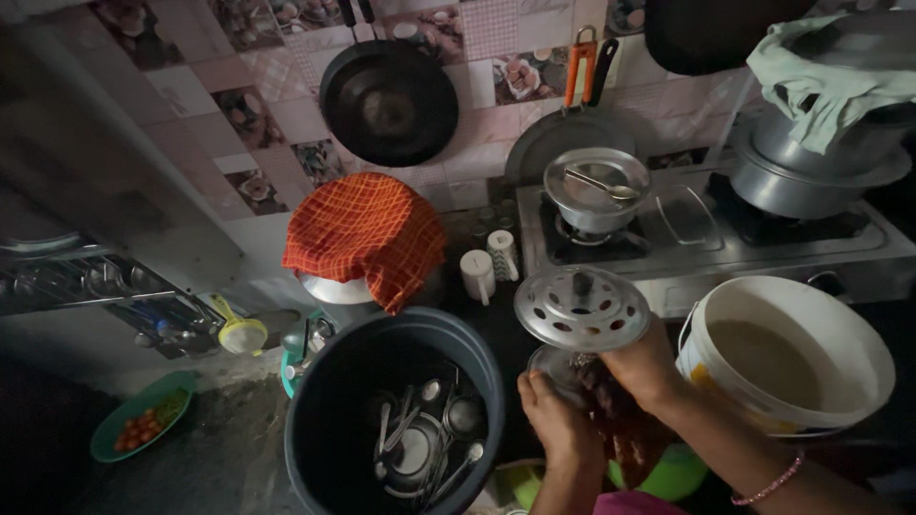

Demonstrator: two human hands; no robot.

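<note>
crowding the dark counter [496, 315]: stove [716, 238], bucket [787, 353], tiled wall [286, 105].

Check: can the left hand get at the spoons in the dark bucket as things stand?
Probably yes. The left hand sits just beside the dark bucket, whose top is open, and the spoons lie uncovered inside. But the hand looks busy with the perforated metal stand.

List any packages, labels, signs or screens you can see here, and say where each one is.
No packages, signs or screens show.
The round white plastic bucket at the right, beside the right hand, has a yellow patch low on its wall, possibly a label; too dim to tell.
</note>
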